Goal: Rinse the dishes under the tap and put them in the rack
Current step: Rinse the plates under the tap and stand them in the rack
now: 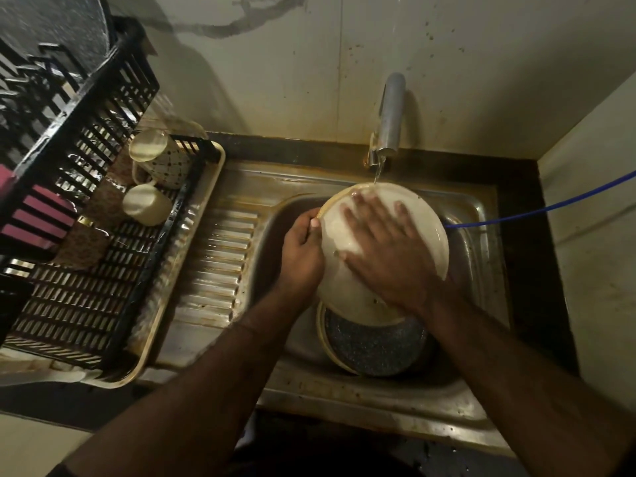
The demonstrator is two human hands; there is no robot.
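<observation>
My left hand [303, 253] grips the white plate [347, 280] by its rim under the running tap [389, 115]. My right hand [389, 249] lies spread flat across its face.

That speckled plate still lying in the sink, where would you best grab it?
Probably by the cream rim at its near-left edge, from the left. The speckled plate lies almost flat in the sink, its far part hidden under the white plate and right hand.

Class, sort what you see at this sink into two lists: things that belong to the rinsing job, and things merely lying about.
Part of the job: white plate, left hand, right hand, tap, speckled plate in the sink, black dish rack, two mugs.

Lying about: blue hose, pink item behind the rack.
</observation>
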